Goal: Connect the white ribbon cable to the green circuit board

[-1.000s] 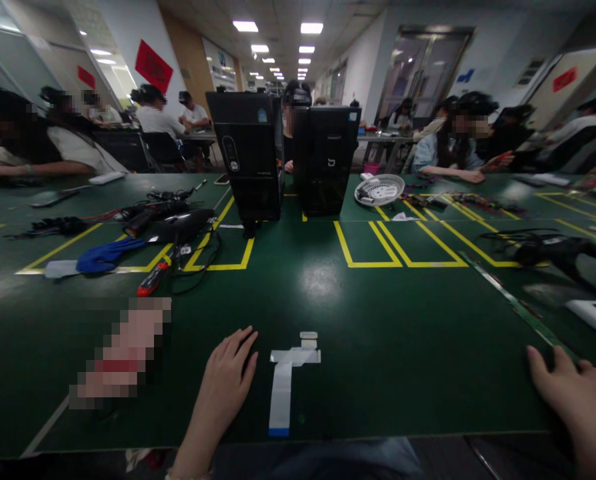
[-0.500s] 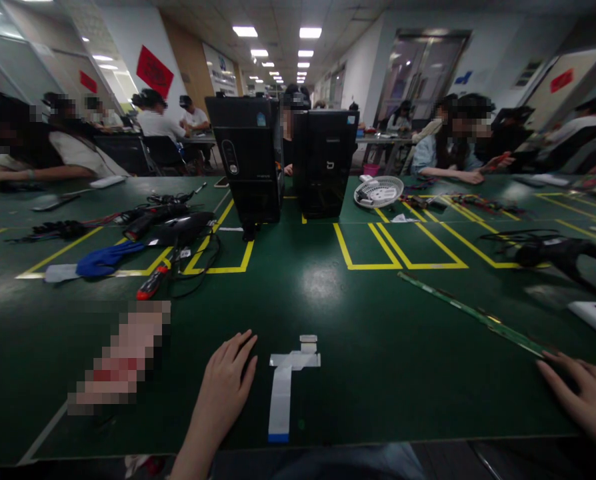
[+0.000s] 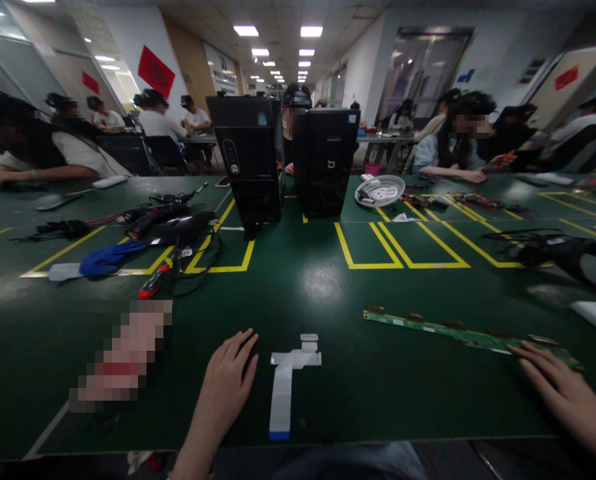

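Note:
My left hand (image 3: 231,373) lies palm down on the green table, fingers stretched out, holding nothing. Just to its right is a flat white ribbon cable (image 3: 281,400) with a blue end, folded across itself, with a small connector (image 3: 309,338) at its top. On the right, a long, narrow green circuit board (image 3: 428,327) with brown connectors along its far edge lies nearly crosswise. My right hand (image 3: 561,387) rests on the near edge of its right part, fingers extended and not wrapped round it. The underside of that hand is hidden.
Two black computer towers (image 3: 251,160) stand mid-table. To the left lie a red-black screwdriver (image 3: 154,283), a blue glove (image 3: 111,258) and black cables. A white basket (image 3: 379,192) sits farther back. Black gear (image 3: 561,248) lies at right. Other people sit around.
The circuit board has swung from a steep slant to nearly crosswise and come nearer, showing more of its face. My right hand has shifted left with its fingers over the board. My left hand stays put.

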